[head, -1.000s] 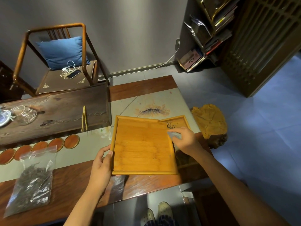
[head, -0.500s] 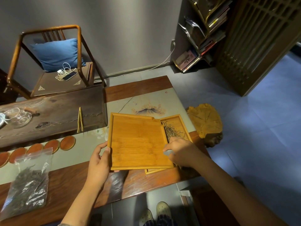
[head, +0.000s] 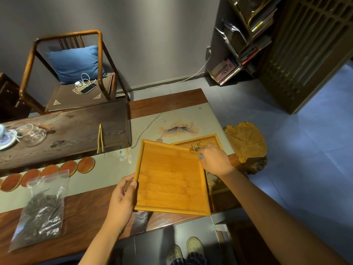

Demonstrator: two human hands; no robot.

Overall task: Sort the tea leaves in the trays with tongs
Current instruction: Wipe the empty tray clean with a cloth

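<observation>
Left hand (head: 122,199) fingers pinching the empty bamboo tray's (head: 172,180) near-left edge, right hand (head: 214,161) curled on its far-right rim, the tray now swung leftward, uncovering more of the second tray (head: 212,139) and tea leaves (head: 195,147); tongs (head: 100,138) lie on the bench (head: 86,203).

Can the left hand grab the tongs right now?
Probably not yet: the left hand grips the empty tray's edge, and the tongs lie apart on the dark board. Nothing blocks the path, though.

upper tray (head: 172,180) and right hand (head: 215,161) hide most of the lower tray (head: 208,139).
</observation>
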